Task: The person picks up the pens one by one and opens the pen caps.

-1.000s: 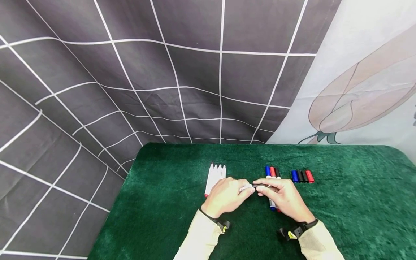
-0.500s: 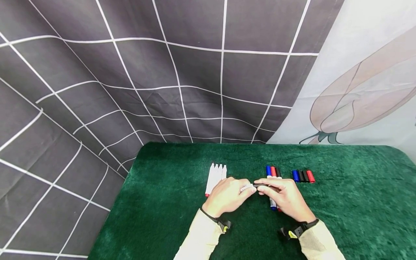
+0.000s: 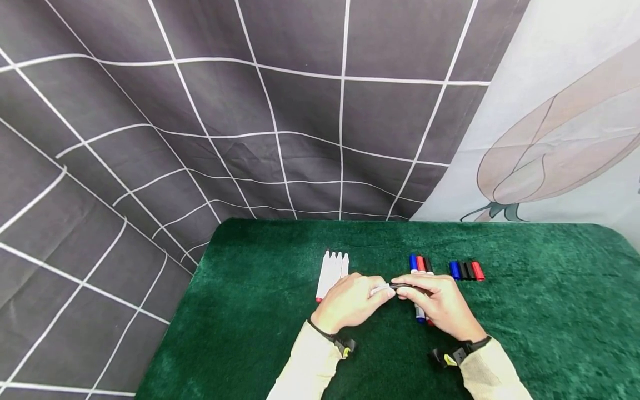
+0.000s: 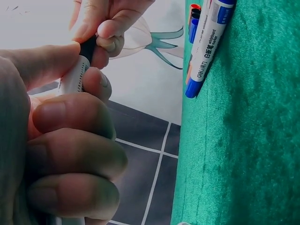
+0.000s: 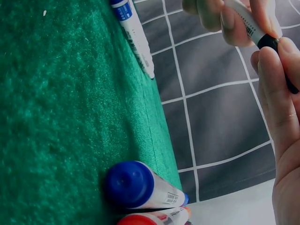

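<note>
The left hand (image 3: 352, 301) grips a marker (image 4: 73, 77) in curled fingers, the right hand (image 3: 442, 306) pinches its black cap (image 5: 268, 41), with capped markers (image 3: 421, 264) below the right fingers and caps (image 3: 465, 271) beyond.

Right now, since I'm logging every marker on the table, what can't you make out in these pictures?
Head view: lower ends of all but the leftmost of the white-tipped markers, hidden by the left hand.
Head view: middles of the coloured-topped markers, behind the right hand.
Left wrist view: much of the held marker, wrapped in fingers.
Right wrist view: the red-ended marker, cut off by the bottom edge.
</note>
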`<action>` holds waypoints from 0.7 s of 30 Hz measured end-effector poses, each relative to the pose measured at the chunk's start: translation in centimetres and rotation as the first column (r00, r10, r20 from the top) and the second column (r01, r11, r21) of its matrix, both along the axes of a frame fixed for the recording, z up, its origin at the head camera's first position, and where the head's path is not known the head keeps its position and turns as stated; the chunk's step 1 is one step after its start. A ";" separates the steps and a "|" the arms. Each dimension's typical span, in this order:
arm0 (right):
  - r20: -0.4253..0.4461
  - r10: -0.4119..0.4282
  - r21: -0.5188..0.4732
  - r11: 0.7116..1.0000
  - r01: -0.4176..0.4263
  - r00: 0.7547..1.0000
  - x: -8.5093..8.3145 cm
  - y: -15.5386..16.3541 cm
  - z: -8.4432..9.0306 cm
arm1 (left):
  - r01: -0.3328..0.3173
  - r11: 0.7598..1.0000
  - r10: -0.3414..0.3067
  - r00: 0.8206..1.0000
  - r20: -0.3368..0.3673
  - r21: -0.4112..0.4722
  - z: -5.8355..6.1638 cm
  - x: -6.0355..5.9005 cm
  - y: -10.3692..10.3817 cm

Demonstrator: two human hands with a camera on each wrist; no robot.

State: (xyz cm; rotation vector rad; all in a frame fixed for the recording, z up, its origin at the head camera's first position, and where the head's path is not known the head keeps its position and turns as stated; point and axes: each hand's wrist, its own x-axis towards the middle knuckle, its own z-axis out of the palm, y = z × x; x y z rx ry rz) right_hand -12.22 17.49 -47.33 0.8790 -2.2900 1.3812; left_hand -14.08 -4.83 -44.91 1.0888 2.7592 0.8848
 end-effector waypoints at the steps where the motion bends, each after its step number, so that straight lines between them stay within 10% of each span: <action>1: -0.003 0.001 0.000 1.000 -0.001 1.000 0.0 0.0 0.0 | 0.002 1.000 -0.002 1.000 0.003 -0.002 0.0 0.0 0.0; 21: -0.107 0.018 -0.021 1.000 -0.020 0.994 -0.1 0.0 0.1 | 0.030 1.000 -0.030 0.999 0.027 -0.007 0.5 0.1 -0.1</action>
